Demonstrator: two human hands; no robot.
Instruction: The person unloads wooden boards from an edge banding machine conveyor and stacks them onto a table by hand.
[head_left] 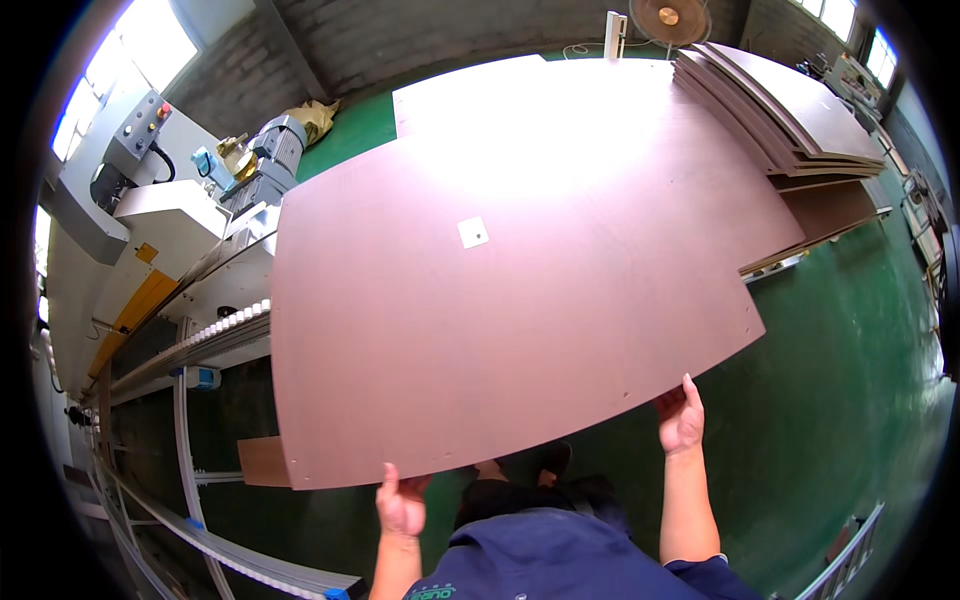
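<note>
A large reddish-brown wood panel [500, 310] fills the middle of the view, held flat in front of me. A small white label [473, 232] sits near its centre. My left hand [402, 503] grips the panel's near edge at the lower left. My right hand [681, 415] grips the same near edge further right, fingers curled over the top. The far end of the panel glares under bright light.
A grey and white machine [150, 220] with a roller track [225, 330] and motor [270, 150] stands at the left. A stack of similar brown panels [790, 110] lies at the back right. The floor [850, 380] is green. A fan [668, 18] stands behind.
</note>
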